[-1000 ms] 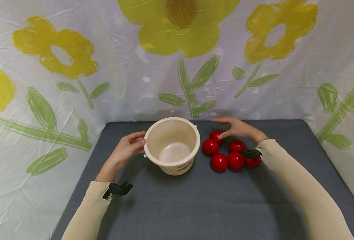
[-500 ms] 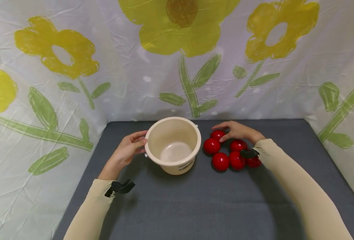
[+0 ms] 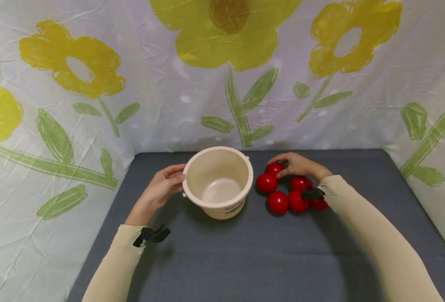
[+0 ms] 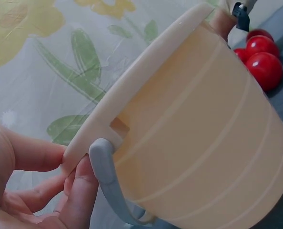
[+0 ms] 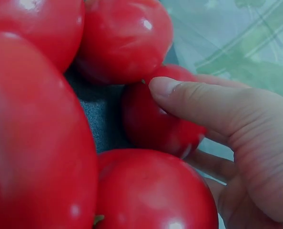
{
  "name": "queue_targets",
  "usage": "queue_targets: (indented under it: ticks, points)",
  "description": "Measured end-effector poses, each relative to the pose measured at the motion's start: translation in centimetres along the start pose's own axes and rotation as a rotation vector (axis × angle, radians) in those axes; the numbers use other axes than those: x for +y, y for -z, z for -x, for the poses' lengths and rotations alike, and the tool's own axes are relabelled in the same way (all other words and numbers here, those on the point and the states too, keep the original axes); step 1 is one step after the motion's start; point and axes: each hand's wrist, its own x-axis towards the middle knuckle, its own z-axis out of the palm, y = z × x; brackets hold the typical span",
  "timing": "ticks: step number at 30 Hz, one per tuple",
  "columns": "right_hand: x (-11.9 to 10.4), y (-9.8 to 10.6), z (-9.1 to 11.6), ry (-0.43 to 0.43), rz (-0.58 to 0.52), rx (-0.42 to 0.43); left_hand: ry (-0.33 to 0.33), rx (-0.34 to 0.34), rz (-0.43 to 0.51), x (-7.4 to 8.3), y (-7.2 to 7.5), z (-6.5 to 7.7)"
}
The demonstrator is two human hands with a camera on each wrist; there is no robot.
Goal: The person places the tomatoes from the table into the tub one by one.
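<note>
Hanging along your left side, a creased white cloth backdrop (image 3: 162, 84) printed with yellow flowers (image 3: 90, 46) and green leaves (image 3: 54, 136) meets the edge of the counter (image 3: 222, 264), which has a smooth dark grey covering. Your left sleeve (image 3: 113, 264) is beige, with a black wrist mount (image 3: 152, 235) at the cuff. Your left hand (image 3: 160, 186) pinches the near-left rim of a cream plastic bucket (image 3: 218, 180), fingers nearly closed on that thin edge, thumb on one side and fingertips on the other. The bucket stands upright toward the back of the counter, left of the tomatoes, its inside bare; your left wrist view shows its grey handle (image 4: 106, 176) hanging beside those fingers. Behind it, the largest flower (image 3: 227, 33), brown at the centre, spreads across the back wall, its stem reaching down to the counter.

Just right of the bucket lie six glossy red tomatoes. Your right hand (image 3: 297, 164) has the rearmost tomato (image 3: 274, 168), fingers parted only by its width, thumb on the near side and the others round the far side. The five other tomatoes (image 3: 277, 203) sit close by on the grey covering, one partly under your right wrist. Farther right, the backdrop continues around the side with a broad green stem (image 3: 428, 142).
</note>
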Motion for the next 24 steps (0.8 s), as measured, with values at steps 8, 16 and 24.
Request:
queue_targets:
  ticks: [8,16,24]
  points:
    - [-0.2,0.6,0.3,-0.025,0.010,0.038,-0.011,-0.015,0.037,0.1,0.0,0.0]
    - [-1.0,2.7,0.7,-0.009,-0.009,0.069,-0.009,-0.013,0.051,0.0,-0.1,-0.1]
    - [-2.5,4.1,0.9,0.031,-0.034,0.117,-0.003,-0.009,0.055,-0.1,0.0,-0.1]
